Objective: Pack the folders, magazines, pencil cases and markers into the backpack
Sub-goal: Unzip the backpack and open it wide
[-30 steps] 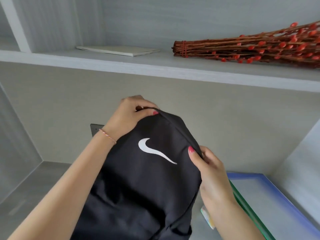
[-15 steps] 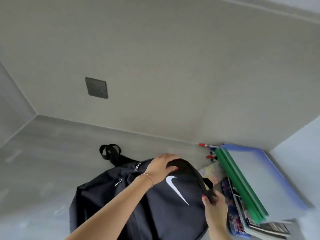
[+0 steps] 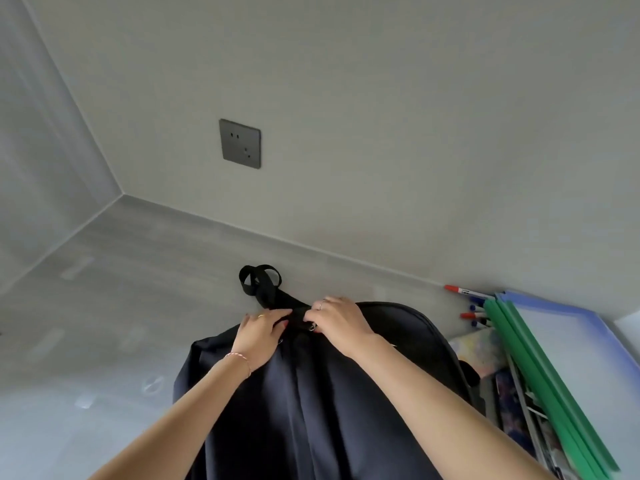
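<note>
Now the black backpack [image 3: 311, 393] is lying flat on the grey desk [image 3: 104, 306], no longer lifted; left hand [image 3: 259, 337] and right hand [image 3: 337, 323] are pinching its top zipper, while folders [image 3: 540, 368] and markers [image 3: 472, 306] are waiting alongside, unpacked.

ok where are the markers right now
In the head view, the red and blue capped markers lie on the grey desk surface at the far right against the wall, between the black fabric backpack and the green plastic folders.

left hand [image 3: 260, 337], right hand [image 3: 337, 322], hands pinching, side by side
</note>
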